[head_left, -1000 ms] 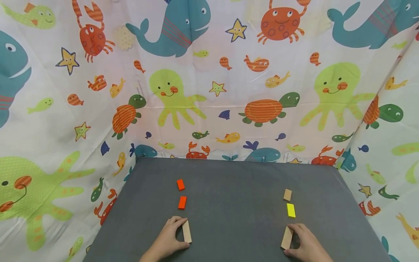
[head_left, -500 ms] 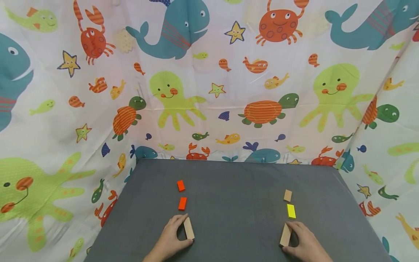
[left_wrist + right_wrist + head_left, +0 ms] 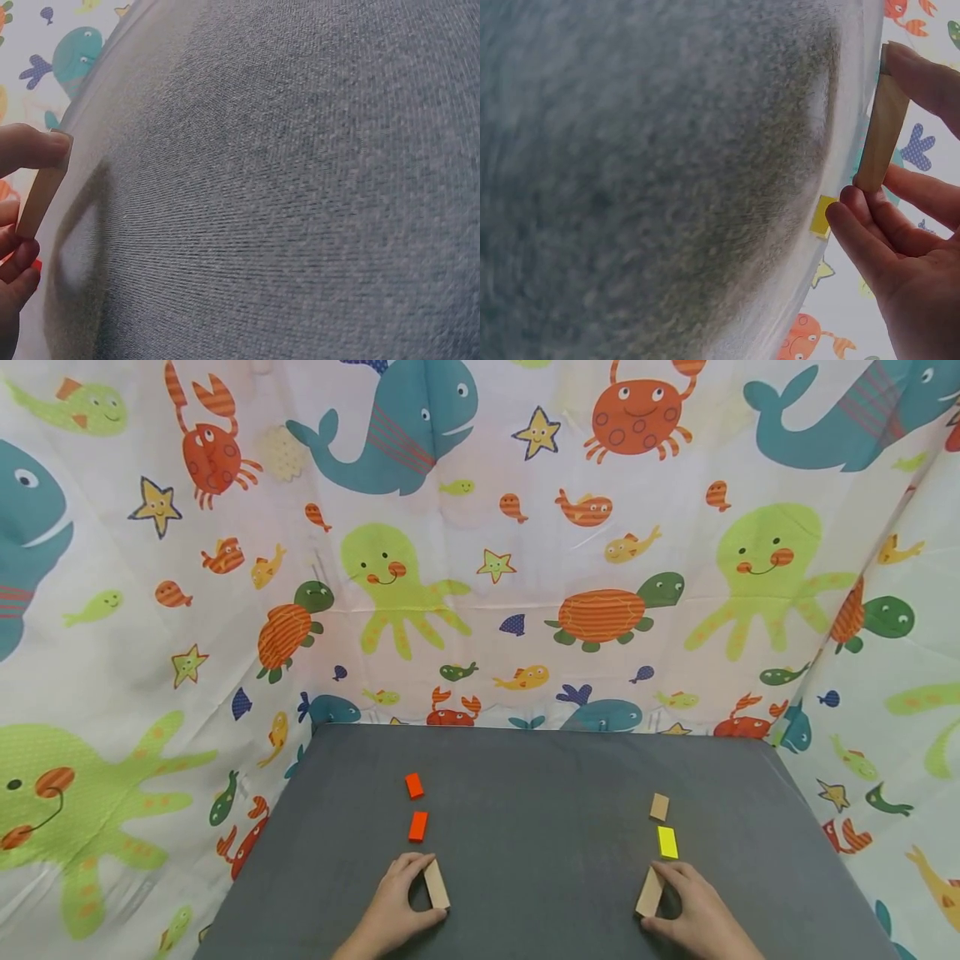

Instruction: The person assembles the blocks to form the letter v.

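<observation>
In the head view my left hand (image 3: 393, 902) pinches a plain wooden block (image 3: 437, 885) by its two ends, thumb at the near end and fingers at the far end. My right hand (image 3: 693, 906) grips another plain wooden block (image 3: 649, 892) the same way, its far end close to a yellow block (image 3: 667, 842). The left wrist view shows the left block (image 3: 45, 191) between thumb and fingertips, with a shadow on the cloth beside it. Thumb and fingertips also hold the right block (image 3: 883, 131) in the right wrist view.
Two red blocks, one nearer (image 3: 417, 827) and one farther (image 3: 414, 786), lie beyond my left hand. A small wooden block (image 3: 659, 807) lies behind the yellow one. Grey cloth covers the table (image 3: 540, 827); a sea-animal curtain (image 3: 480, 635) stands around its back and sides.
My left hand has moved a little to the right with its wooden block. The right hand has shifted slightly left and away from me with its block. The other blocks lie still.
</observation>
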A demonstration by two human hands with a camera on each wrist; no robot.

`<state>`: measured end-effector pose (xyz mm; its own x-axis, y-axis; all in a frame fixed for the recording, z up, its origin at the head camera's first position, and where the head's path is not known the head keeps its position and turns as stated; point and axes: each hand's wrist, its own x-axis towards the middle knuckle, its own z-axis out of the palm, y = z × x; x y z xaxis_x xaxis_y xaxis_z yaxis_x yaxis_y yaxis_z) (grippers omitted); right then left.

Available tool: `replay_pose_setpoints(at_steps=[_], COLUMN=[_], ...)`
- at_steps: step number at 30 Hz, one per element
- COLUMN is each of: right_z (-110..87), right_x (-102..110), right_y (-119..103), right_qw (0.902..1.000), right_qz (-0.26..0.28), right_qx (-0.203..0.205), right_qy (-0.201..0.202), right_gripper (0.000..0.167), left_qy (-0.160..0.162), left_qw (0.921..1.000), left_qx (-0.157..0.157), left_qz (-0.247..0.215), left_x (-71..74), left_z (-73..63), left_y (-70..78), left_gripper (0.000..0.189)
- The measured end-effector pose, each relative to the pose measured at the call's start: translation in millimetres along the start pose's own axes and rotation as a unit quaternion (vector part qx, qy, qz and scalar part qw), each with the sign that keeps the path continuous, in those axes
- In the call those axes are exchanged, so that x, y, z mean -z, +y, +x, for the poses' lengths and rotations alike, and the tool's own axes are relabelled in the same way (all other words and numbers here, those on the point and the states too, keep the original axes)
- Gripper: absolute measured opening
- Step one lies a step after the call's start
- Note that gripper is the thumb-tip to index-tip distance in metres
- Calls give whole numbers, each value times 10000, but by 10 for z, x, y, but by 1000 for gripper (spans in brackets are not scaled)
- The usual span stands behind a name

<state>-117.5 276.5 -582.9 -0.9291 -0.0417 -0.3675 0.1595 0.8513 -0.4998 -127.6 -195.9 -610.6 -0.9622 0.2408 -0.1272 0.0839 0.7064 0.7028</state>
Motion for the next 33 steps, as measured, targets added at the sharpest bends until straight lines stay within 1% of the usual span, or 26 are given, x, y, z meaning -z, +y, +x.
replay_pose_setpoints(at_steps=[7, 11, 16, 19, 26, 30, 33], right_z=[-9, -8, 4, 4, -22, -11, 2], right_x=[-3, 2, 12, 19, -13, -37, -43], right_y=[-34, -76, -106, -129, -174, -191, -203], right_qw=[9998, 9998, 9994, 9987, 9931, 9916, 9915], right_qz=[-52, -18, -18, -21, -114, -155, -129], right_qx=[138, 149, 254, 391, 880, 972, 1019], right_qy=[92, 165, 250, 335, 764, 842, 803], right_gripper=[101, 100, 99, 97, 90, 89, 89], left_qy=[-64, -63, -102, -144, -128, -67, -40], left_qw=[10000, 10000, 9999, 9999, 9999, 10000, 10000], left_qx=[-19, -24, 35, 67, 77, 13, -29], left_qz=[-44, -33, -12, -24, -43, 28, 57], left_x=[-24, -32, -55, -66, -89, -105, -116], left_z=[-1, 7, 31, 42, 49, 54, 52], left_y=[19, 42, 64, 78, 103, 113, 125], left_gripper=[83, 83, 83, 83, 83, 83, 82])
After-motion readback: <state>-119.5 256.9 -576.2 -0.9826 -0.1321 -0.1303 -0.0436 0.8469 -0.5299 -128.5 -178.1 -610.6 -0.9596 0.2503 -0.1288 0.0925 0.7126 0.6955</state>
